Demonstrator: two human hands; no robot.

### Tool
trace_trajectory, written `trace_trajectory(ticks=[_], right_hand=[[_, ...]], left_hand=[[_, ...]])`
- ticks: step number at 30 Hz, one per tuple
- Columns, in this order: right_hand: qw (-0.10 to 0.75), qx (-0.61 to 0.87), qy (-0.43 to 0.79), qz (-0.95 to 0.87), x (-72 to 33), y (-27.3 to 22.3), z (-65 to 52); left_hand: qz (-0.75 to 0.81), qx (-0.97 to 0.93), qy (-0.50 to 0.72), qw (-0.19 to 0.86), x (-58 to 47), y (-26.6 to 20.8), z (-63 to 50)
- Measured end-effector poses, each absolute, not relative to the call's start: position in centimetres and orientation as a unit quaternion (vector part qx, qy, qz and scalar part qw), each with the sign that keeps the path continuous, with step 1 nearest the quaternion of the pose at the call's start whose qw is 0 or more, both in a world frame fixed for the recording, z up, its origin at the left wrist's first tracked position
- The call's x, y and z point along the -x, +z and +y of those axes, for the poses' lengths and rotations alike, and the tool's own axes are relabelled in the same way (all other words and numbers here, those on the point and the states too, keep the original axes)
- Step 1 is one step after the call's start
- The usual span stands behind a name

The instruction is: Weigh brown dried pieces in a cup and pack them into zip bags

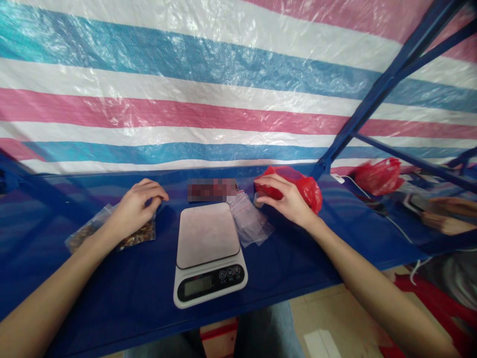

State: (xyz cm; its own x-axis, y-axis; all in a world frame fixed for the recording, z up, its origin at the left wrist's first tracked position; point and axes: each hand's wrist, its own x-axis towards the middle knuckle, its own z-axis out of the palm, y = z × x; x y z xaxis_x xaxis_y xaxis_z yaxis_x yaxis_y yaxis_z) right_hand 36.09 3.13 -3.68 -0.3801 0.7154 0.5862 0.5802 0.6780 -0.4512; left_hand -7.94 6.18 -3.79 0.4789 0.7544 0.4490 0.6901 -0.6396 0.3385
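Observation:
My left hand (138, 208) is over a clear zip bag (143, 234) of small brown pieces. Its fingers curl loosely towards the thumb, and I see nothing between them. On the right, my right hand (285, 198) is in front of a red plastic bag (315, 193). Its thumb and fingers curve round a small clear thing (257, 200), too small to make out. Between the hands sits a white kitchen scale (208, 238) with a bare platform; its display is too faint to read. Several flat, clear zip bags (250, 223) lie fanned beside the scale.
Behind the scale is a dark reddish item (210, 190), blurred out. All this stands on a blue table (141, 278) before a striped plastic sheet (167, 109). A blue metal frame (367, 107) rises at right. Beyond it are another person's hands (447, 216) and another red bag (380, 176).

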Motion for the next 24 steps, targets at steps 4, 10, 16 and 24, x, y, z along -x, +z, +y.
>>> trace_trajectory(ticks=[4, 10, 16, 24], right_hand=[[0.474, 0.472, 0.021, -0.743, -38.1, -2.6, 3.7], [0.285, 0.575, 0.014, -0.767, -41.7, -4.1, 5.5], [0.198, 0.558, 0.038, -0.805, -42.1, -5.2, 6.3], [0.223, 0.534, 0.042, -0.814, -42.1, -6.3, 6.9]], left_hand=[[0.41, -0.861, 0.298, 0.052, 8.1, -4.1, 6.4], [0.385, -0.867, 0.314, 0.038, 8.6, -4.8, 6.8], [0.387, -0.869, 0.306, 0.037, 8.6, -4.9, 6.6], [0.392, -0.871, 0.293, 0.04, 8.3, -4.4, 6.4]])
